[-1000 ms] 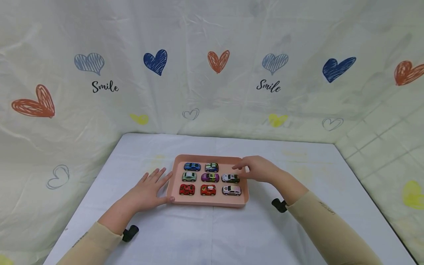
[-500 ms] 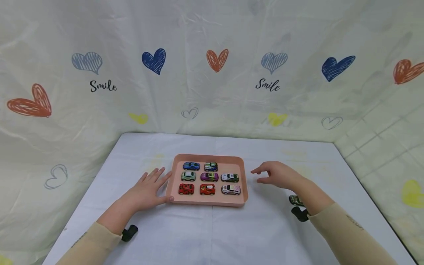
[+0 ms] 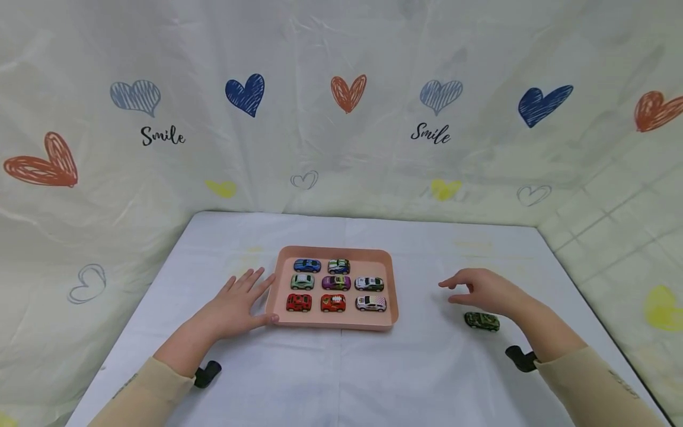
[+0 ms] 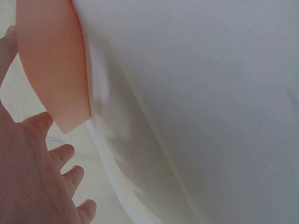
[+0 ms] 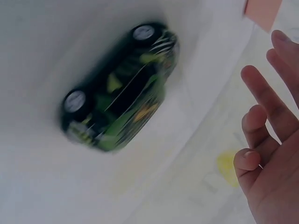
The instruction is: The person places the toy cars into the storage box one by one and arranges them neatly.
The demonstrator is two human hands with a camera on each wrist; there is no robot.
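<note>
A pink tray lies on the table with several toy cars in rows on it. At its left edge my left hand rests with fingers spread, thumb and index touching the rim; the left wrist view shows the tray wall beside that hand. To the right of the tray, my right hand hovers above the table, fingers loosely bent and holding nothing. Just below it sits a green camouflage toy car, which the right wrist view shows apart from the fingers. The tray's back-right spot holds no car, beside the striped toy car.
A white cloth covers the table. Behind it hangs a pale curtain printed with hearts and words. Each wrist carries a small black camera, as with the right wrist's camera.
My right hand has moved right, from over the tray's right side to near the green car, which the arm hid before. My left hand has stayed at the tray.
</note>
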